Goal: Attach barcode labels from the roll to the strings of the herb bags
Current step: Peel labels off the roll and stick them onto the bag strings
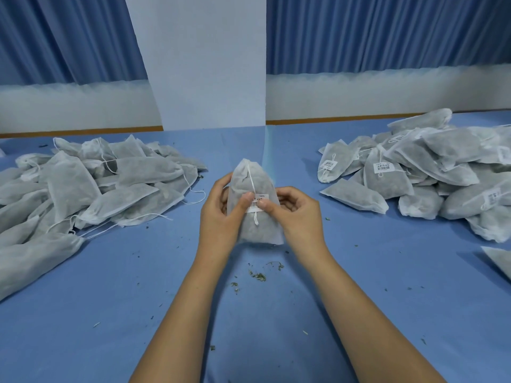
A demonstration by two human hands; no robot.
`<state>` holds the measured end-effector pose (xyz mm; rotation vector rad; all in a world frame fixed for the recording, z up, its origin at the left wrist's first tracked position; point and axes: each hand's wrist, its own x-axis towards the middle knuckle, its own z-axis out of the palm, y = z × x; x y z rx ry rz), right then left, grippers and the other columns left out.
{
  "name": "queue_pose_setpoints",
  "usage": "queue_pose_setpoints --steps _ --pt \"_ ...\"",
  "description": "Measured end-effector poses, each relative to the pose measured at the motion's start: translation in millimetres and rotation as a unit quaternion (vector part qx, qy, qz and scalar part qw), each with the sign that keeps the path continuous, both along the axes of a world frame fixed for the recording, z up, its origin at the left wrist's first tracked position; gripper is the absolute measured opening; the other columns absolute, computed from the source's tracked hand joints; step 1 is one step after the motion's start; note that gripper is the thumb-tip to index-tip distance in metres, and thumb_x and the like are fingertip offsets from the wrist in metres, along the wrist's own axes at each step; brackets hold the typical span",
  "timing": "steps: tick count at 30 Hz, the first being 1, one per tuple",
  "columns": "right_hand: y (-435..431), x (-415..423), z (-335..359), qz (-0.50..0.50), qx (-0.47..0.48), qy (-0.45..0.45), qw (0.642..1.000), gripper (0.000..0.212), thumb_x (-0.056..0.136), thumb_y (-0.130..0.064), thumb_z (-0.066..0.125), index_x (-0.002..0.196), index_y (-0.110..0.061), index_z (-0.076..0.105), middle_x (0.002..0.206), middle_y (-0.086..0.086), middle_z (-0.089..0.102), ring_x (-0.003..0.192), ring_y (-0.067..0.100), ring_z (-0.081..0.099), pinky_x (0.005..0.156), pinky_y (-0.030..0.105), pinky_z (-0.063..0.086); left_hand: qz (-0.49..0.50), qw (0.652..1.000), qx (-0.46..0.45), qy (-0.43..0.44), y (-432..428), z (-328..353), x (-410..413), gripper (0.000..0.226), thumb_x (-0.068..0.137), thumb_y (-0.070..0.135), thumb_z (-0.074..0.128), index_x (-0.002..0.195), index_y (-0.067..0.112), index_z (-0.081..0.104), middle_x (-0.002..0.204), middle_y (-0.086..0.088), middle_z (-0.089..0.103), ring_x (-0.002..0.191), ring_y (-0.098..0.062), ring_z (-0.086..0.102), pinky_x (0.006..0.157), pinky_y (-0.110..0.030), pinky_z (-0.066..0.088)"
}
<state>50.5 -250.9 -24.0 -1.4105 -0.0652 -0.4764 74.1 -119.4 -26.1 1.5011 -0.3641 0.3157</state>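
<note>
A white mesh herb bag [258, 230] stands upright in the middle of the blue table, held between both hands. Its white string [251, 179] runs down the front from the gathered top. A barcode label [256, 203] sits across the string at mid height. My left hand [221, 214] holds the bag's left side, its thumb pressing the label's left end. My right hand [297, 214] holds the right side, thumb and fingers pinching the label's right end. The label roll is not in view.
A heap of bags without labels [91, 186] lies at the left, loose strings trailing toward the middle. A heap of labelled bags [431, 172] lies at the right. Herb crumbs [258, 276] dot the blue table [138, 299] in front of me. A white pillar [204, 64] and blue curtains stand behind.
</note>
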Motion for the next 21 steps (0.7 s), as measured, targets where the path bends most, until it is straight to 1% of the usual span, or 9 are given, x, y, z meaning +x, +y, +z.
queue_pose_setpoints --steps 4,8,10,13,15,16,18,20,21 --pt "1 -1 3 -0.001 -0.005 -0.003 1.0 0.008 0.081 -0.008 0.073 0.077 -0.011 0.067 0.073 -0.001 0.069 0.072 0.011 0.065 0.07 0.024 0.052 0.024 1.0 0.009 -0.015 -1 5 0 0.038 0.088 0.013 0.071 0.118 0.031 0.057 0.092 0.011 0.074 0.084 -0.004 0.069 0.068 -0.012 0.049" --pt "-11 -5 14 -0.049 0.022 -0.018 0.998 0.007 0.083 -0.008 0.071 0.082 -0.003 0.066 0.076 0.004 0.069 0.072 0.012 0.064 0.068 0.02 0.05 0.023 0.997 0.08 0.0 -21 22 -2 0.037 0.085 0.031 0.073 0.114 0.038 0.052 0.087 0.012 0.073 0.082 -0.002 0.068 0.071 -0.019 0.052" --pt "-22 -9 21 -0.049 0.036 -0.018 0.998 0.011 0.085 -0.009 0.07 0.09 0.0 0.066 0.082 0.004 0.07 0.075 0.01 0.065 0.07 0.019 0.05 0.037 0.995 0.095 -0.005 -39 33 -2 0.035 0.084 0.031 0.074 0.11 0.038 0.052 0.078 0.015 0.071 0.073 0.005 0.065 0.064 -0.011 0.047" --pt "-52 -20 25 0.008 -0.004 0.033 0.999 0.02 0.086 -0.015 0.068 0.103 -0.005 0.065 0.091 0.005 0.07 0.08 0.012 0.067 0.07 0.023 0.053 0.044 0.996 0.083 0.009 -70 46 0 0.038 0.083 0.026 0.074 0.115 0.03 0.053 0.076 0.017 0.065 0.067 0.009 0.062 0.055 -0.003 0.04" --pt "-77 -30 24 0.064 -0.026 0.098 0.993 0.017 0.088 -0.017 0.066 0.104 -0.01 0.065 0.083 0.004 0.071 0.067 0.017 0.067 0.056 0.023 0.052 0.048 0.994 0.095 0.031 -93 47 2 0.043 0.083 0.027 0.075 0.119 0.025 0.053 0.083 0.017 0.061 0.072 0.005 0.06 0.056 -0.003 0.04" --pt "-88 -33 22 0.076 -0.022 0.119 0.99 0.013 0.089 -0.016 0.065 0.1 -0.01 0.066 0.076 0.003 0.07 0.058 0.018 0.063 0.049 0.022 0.047 0.048 0.992 0.104 0.046 -103 45 3 0.045 0.083 0.029 0.074 0.122 0.021 0.053 0.088 0.015 0.06 0.079 -0.001 0.06 0.058 -0.005 0.039" --pt "-109 -35 19 0.044 0.017 0.13 0.99 0.007 0.089 -0.012 0.064 0.094 -0.008 0.067 0.069 0.002 0.066 0.052 0.016 0.056 0.046 0.019 0.043 0.033 0.99 0.108 0.087 -126 40 5 0.054 0.088 0.033 0.068 0.134 0.015 0.047 0.093 0.011 0.058 0.095 -0.014 0.062 0.07 -0.015 0.041" --pt "-128 -27 20 -0.006 0.108 0.115 0.987 0.008 0.092 -0.007 0.059 0.094 -0.004 0.067 0.079 0.004 0.069 0.062 0.014 0.063 0.057 0.017 0.051 -0.025 0.987 0.081 0.133 -147 36 6 0.067 0.094 0.037 0.058 0.149 0.014 0.027 0.087 0.01 0.061 0.1 -0.018 0.063 0.083 -0.025 0.048" --pt "-137 -21 21 -0.015 0.162 0.104 0.981 0.011 0.093 -0.005 0.056 0.097 0.0 0.065 0.09 0.008 0.07 0.075 0.015 0.069 0.07 0.018 0.055 -0.057 0.984 0.064 0.154 -156 34 7 0.073 0.096 0.038 0.054 0.154 0.015 0.015 0.091 0.008 0.063 0.103 -0.021 0.064 0.093 -0.032 0.049"
